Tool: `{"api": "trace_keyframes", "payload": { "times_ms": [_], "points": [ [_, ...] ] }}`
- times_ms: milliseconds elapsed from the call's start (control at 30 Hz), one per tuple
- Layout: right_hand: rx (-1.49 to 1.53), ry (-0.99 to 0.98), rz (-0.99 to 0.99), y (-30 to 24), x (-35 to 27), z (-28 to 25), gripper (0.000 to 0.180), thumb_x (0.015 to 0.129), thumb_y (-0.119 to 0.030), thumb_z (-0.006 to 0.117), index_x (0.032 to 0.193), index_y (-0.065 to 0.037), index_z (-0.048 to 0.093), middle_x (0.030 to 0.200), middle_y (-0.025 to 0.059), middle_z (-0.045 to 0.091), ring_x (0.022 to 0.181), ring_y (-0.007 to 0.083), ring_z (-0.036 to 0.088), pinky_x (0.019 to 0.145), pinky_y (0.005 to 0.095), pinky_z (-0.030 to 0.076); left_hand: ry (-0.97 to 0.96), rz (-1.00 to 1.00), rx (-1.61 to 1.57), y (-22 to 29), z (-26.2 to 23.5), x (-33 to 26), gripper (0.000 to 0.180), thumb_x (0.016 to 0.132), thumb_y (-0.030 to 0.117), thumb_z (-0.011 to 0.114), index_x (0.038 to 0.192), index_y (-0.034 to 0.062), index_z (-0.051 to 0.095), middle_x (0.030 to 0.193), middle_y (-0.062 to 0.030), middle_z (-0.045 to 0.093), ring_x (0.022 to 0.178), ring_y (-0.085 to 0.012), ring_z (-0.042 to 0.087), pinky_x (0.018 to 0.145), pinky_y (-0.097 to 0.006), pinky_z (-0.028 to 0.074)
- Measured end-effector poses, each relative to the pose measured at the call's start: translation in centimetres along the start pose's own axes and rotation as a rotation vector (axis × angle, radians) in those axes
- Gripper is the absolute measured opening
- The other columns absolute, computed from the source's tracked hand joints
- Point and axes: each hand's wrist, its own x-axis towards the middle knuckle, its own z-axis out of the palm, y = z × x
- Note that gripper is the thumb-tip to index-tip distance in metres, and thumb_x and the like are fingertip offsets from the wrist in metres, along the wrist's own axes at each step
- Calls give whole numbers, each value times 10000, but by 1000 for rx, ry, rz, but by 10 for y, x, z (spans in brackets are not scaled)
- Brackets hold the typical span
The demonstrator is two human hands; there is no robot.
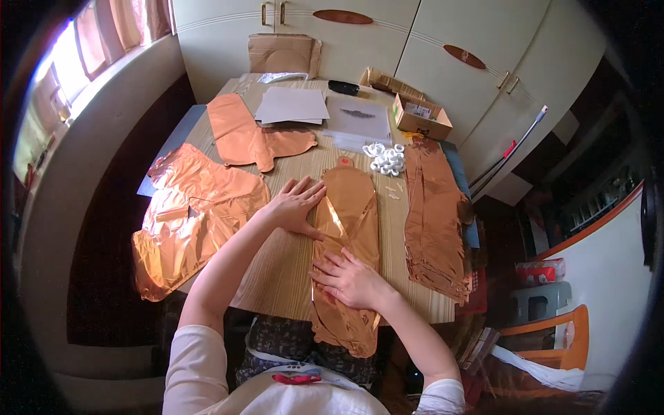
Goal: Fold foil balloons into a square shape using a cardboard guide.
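A flat copper-coloured foil balloon, folded into a long strip, lies lengthwise on the table in front of me. Its near end hangs over the table's front edge, and a small tab with a red dot shows at its far end. My left hand rests on the balloon's left edge and the wood beside it, fingers spread. Lower down, my right hand lies flat across the foil with its fingers stretched out. Neither hand grips anything. The foil under the palms is hidden.
Crumpled foil balloons lie at left, with a flat unfolded one beyond. A stack of folded foil covers the right edge. White rings, grey-white sheets, a plastic-sleeved stack and a cardboard box stand farther back.
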Motion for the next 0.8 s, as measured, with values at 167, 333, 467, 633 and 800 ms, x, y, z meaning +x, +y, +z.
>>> {"api": "trace_keyframes", "payload": {
  "times_ms": [167, 333, 467, 633, 800],
  "points": [
    [-18, -8, -28, -4, -3, 1, 428, 941, -381, 495, 1357, -278, 513, 1454, 4, 445, 1353, 330, 383, 1111, 567, 272, -15, -3, -7, 0, 0, 0, 1252, 616, 832, 587, 1509, 45, 197, 1581, -104, 180, 1460, -348, 107, 1173, -525, 104],
    [-40, -41, -47, -9, -6, 3, 423, 953, -433, 466, 1366, -349, 498, 1476, -24, 418, 1375, 387, 326, 1108, 614, 233, -18, -5, 5, -2, 1, -1, 1259, 616, 838, 582, 1513, 49, 184, 1585, -102, 166, 1461, -347, 98, 1175, -523, 91],
    [-45, -67, -53, -12, -11, 6, 417, 953, -465, 454, 1364, -401, 486, 1507, -30, 369, 1388, 431, 278, 1102, 656, 193, -31, -4, 7, 1, -3, -1, 1254, 625, 812, 610, 1512, 43, 170, 1581, -122, 168, 1460, -347, 104, 1167, -532, 113],
    [-30, -104, -65, -17, -12, 1, 412, 951, -485, 450, 1360, -442, 473, 1535, -33, 313, 1385, 476, 248, 1081, 702, 168, -39, -6, 10, -1, -1, -1, 1239, 642, 833, 567, 1514, 45, 174, 1588, -104, 155, 1460, -351, 99, 1174, -518, 95],
    [-41, -108, -70, -18, -13, 3, 418, 952, -496, 437, 1366, -449, 460, 1534, -27, 314, 1389, 482, 230, 1064, 734, 140, -25, 0, -5, -1, -3, 0, 1097, 753, 762, 527, 1510, 43, 189, 1580, -113, 182, 1460, -350, 108, 1168, -525, 113]
  ]
}}
